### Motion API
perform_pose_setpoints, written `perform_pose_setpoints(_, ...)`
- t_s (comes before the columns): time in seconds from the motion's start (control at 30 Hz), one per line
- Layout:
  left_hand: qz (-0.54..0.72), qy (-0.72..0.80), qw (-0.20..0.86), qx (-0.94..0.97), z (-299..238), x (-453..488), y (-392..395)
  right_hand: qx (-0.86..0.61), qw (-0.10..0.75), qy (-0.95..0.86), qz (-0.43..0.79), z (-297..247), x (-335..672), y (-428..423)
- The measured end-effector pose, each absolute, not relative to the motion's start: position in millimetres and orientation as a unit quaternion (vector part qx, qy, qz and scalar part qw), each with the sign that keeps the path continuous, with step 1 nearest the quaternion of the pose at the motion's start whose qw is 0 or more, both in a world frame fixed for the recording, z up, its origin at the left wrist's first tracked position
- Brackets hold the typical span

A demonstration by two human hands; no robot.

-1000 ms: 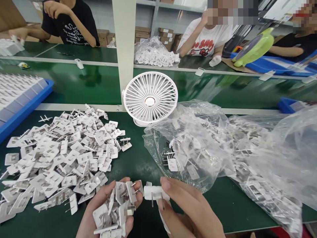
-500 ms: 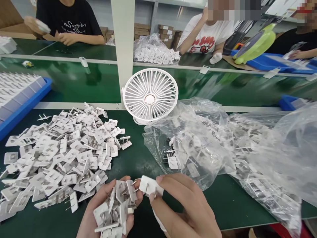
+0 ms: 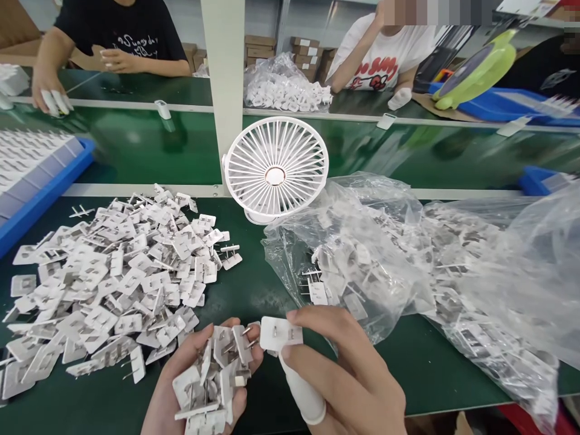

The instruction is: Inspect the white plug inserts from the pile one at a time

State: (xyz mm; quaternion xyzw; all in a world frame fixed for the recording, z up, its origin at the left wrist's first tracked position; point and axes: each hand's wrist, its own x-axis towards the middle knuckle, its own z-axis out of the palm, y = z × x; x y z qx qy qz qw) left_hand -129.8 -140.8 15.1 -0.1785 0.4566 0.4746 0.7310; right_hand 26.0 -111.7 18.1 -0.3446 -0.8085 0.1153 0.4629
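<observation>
My left hand [image 3: 165, 386] is cupped, its fingers curled around several white plug face plates [image 3: 206, 386] with metal prongs. In my right hand [image 3: 356, 374], a single white plug plate [image 3: 272, 333] is pinched between the fingertips, its prong side turned towards me. That plate is just right of the left hand's fingertips. One finger of the right hand wears a white finger cot [image 3: 301, 386]. Left of my hands lies a big loose pile of the same plates [image 3: 131, 281] on the green table [image 3: 254, 290].
Clear plastic bags [image 3: 362, 260] of similar parts spread over the right side. A white round fan [image 3: 276, 172] stands beside a post [image 3: 222, 72]. A blue tray [image 3: 86, 151] holds rows of pronged pieces at left. Beyond the green conveyor belt [image 3: 181, 148], people sit at another bench.
The pinched plate has turned slightly to face me more, and the finger cot shows more. The left hand's handful stays about the same. Across the belt, a person's hand has moved down to the bench edge.
</observation>
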Motion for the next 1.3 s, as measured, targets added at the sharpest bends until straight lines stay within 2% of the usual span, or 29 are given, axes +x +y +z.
perform_pose_setpoints(0.33, 0.453, 0.429, 0.733, -0.272, 15.1, -130.1, -135.2, -0.332, 0.517, -0.698, 0.367, 13.2, 21.9, -114.0)
perform_pose_setpoints(0.63, 0.458, 0.400, 0.742, -0.282, 18.9, -128.8, -132.7, -0.344, 0.538, -0.644, 0.421, 9.1, 19.3, -112.1)
perform_pose_setpoints(0.77, 0.450, 0.408, 0.741, -0.285, 19.6, -128.4, -133.4, -0.390, 0.482, -0.649, 0.441, 12.1, -1.5, -90.7)
perform_pose_setpoints(0.87, 0.469, 0.475, 0.692, -0.276, 23.2, -126.9, -135.1, -0.409, 0.404, -0.672, 0.467, 28.6, -29.4, -70.7)
perform_pose_setpoints(1.0, 0.470, 0.516, 0.660, -0.278, 29.8, -126.8, -134.1, -0.396, 0.273, -0.785, 0.390, 51.7, -39.8, -61.5)
perform_pose_setpoints(1.3, 0.466, 0.414, 0.728, -0.285, 27.0, -131.9, -127.1, -0.349, 0.168, -0.803, 0.453, 35.7, 12.9, -77.0)
